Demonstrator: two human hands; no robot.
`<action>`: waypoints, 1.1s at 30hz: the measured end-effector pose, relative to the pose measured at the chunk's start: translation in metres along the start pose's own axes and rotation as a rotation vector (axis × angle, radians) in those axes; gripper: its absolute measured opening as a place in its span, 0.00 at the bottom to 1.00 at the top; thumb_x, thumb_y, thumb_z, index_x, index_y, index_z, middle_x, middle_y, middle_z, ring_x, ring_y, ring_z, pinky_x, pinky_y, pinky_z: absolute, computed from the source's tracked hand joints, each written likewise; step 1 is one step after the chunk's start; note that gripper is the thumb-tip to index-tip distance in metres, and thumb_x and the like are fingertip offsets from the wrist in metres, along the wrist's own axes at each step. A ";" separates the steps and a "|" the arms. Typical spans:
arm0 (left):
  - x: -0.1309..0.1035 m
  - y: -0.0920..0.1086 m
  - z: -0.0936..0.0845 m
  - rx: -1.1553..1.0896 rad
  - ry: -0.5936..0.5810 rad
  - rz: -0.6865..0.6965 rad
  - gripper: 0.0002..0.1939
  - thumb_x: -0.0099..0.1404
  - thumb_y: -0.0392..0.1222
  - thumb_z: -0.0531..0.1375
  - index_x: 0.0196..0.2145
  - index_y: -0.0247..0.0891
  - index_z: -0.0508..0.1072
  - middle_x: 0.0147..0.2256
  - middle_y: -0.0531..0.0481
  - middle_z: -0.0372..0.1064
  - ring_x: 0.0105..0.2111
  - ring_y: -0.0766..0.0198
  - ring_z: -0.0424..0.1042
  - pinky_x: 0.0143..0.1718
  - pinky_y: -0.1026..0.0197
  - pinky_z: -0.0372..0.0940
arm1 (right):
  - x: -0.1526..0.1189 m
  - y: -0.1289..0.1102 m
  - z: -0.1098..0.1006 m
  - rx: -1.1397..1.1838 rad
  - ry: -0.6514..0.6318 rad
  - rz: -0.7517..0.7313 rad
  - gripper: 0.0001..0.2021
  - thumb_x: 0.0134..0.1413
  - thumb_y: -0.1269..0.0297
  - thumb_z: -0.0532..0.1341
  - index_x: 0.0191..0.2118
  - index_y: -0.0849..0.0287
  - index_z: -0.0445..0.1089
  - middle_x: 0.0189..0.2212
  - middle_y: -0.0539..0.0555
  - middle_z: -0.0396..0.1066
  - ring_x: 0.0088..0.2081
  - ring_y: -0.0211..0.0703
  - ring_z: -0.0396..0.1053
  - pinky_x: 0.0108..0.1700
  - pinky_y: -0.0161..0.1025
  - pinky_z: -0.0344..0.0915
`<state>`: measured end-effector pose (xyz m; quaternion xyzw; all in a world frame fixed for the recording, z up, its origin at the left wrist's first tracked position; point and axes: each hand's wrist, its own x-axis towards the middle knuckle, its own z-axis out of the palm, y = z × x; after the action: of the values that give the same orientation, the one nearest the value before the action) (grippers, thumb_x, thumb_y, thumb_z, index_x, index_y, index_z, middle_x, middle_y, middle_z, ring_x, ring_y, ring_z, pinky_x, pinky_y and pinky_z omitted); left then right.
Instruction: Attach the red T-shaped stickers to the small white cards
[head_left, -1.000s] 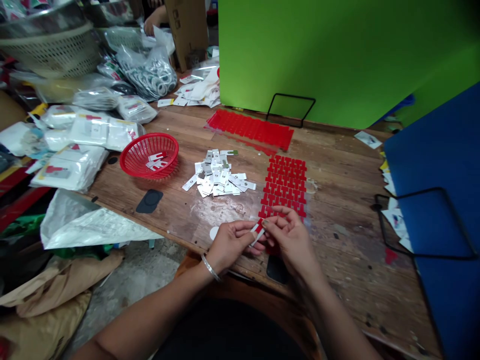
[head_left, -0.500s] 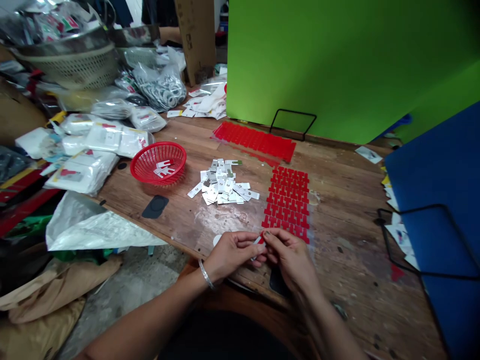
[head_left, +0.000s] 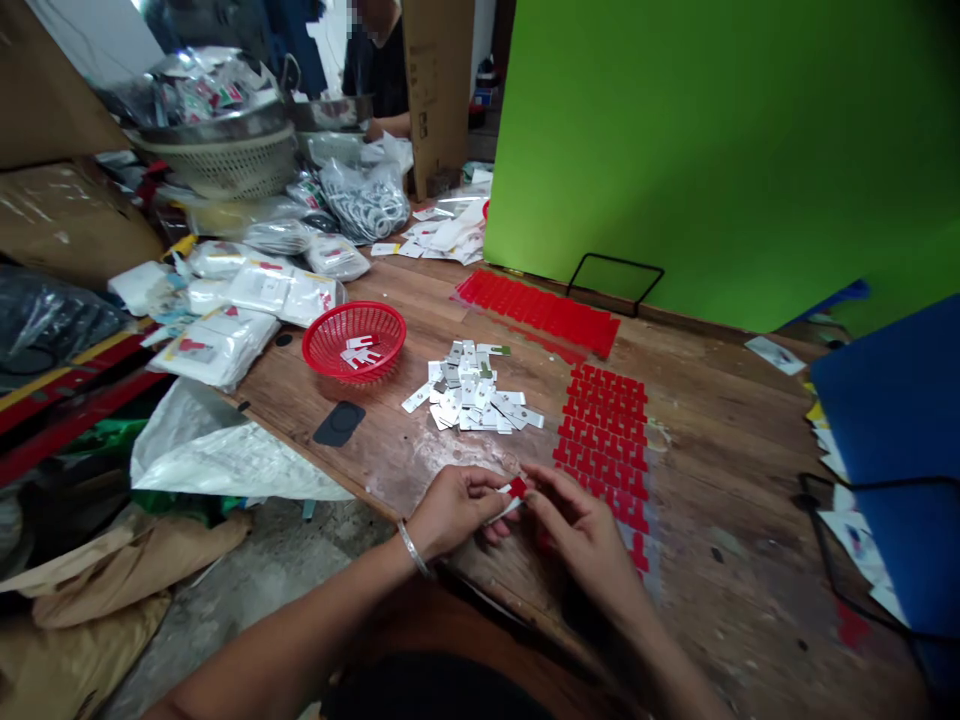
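Red-white card (head_left: 515,488) partly hidden by left hand (head_left: 453,510).

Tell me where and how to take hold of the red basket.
Probably pinch the red basket by its rim on the side facing the white pile, coming from above: the raised rim is unobstructed there, while bagged packs crowd the opposite side.

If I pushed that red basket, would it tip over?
Probably not: the red plastic basket is low and wide, so it would likely slide first. It looks light, since its walls are full of holes and only a few small pieces lie inside. Its neat round rim suggests it's fairly stiff.
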<state>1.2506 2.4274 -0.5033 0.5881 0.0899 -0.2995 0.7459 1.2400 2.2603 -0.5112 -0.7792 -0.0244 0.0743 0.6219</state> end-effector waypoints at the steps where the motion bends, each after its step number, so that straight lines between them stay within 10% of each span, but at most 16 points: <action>1: 0.000 0.002 -0.005 -0.013 -0.023 -0.009 0.26 0.43 0.53 0.69 0.34 0.29 0.73 0.24 0.49 0.72 0.19 0.69 0.69 0.21 0.66 0.64 | 0.002 -0.002 -0.002 -0.063 -0.042 -0.075 0.17 0.52 0.57 0.61 0.46 0.57 0.72 0.40 0.56 0.74 0.38 0.44 0.72 0.37 0.38 0.69; 12: -0.009 0.010 -0.025 -0.001 -0.119 -0.083 0.27 0.39 0.54 0.71 0.30 0.29 0.74 0.21 0.52 0.70 0.20 0.68 0.70 0.24 0.65 0.65 | 0.018 -0.016 -0.008 -0.436 -0.378 -0.462 0.08 0.58 0.63 0.58 0.43 0.56 0.69 0.37 0.55 0.73 0.38 0.40 0.71 0.40 0.34 0.67; 20: -0.011 -0.004 -0.027 -0.040 -0.131 -0.140 0.25 0.43 0.53 0.70 0.33 0.29 0.76 0.22 0.49 0.71 0.20 0.70 0.69 0.25 0.68 0.64 | 0.001 -0.016 0.003 -0.458 -0.252 -0.447 0.06 0.58 0.63 0.58 0.39 0.56 0.71 0.31 0.53 0.73 0.33 0.40 0.71 0.36 0.35 0.66; 23: -0.012 0.015 -0.034 0.087 -0.103 -0.035 0.24 0.49 0.54 0.67 0.35 0.30 0.76 0.23 0.49 0.72 0.21 0.69 0.69 0.27 0.65 0.65 | -0.005 -0.011 0.006 -0.428 -0.175 -0.413 0.19 0.56 0.64 0.59 0.54 0.53 0.64 0.42 0.56 0.72 0.40 0.42 0.71 0.42 0.37 0.68; 26: -0.011 0.054 -0.058 0.340 0.180 0.309 0.21 0.56 0.52 0.62 0.41 0.32 0.75 0.27 0.47 0.74 0.26 0.65 0.71 0.32 0.62 0.67 | -0.005 -0.005 0.000 -0.398 -0.108 -0.357 0.30 0.56 0.63 0.60 0.63 0.52 0.52 0.48 0.57 0.69 0.41 0.41 0.70 0.42 0.37 0.68; 33: -0.012 0.128 -0.123 1.164 0.934 0.841 0.18 0.62 0.42 0.57 0.48 0.35 0.72 0.47 0.45 0.71 0.49 0.55 0.68 0.54 0.52 0.59 | -0.006 0.008 -0.047 -0.407 0.271 -0.232 0.09 0.57 0.60 0.58 0.39 0.57 0.71 0.37 0.56 0.73 0.39 0.44 0.70 0.42 0.40 0.66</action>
<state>1.3382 2.5623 -0.4277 0.9249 -0.0055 0.2766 0.2607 1.2409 2.2126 -0.5082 -0.8831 -0.0446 -0.1089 0.4542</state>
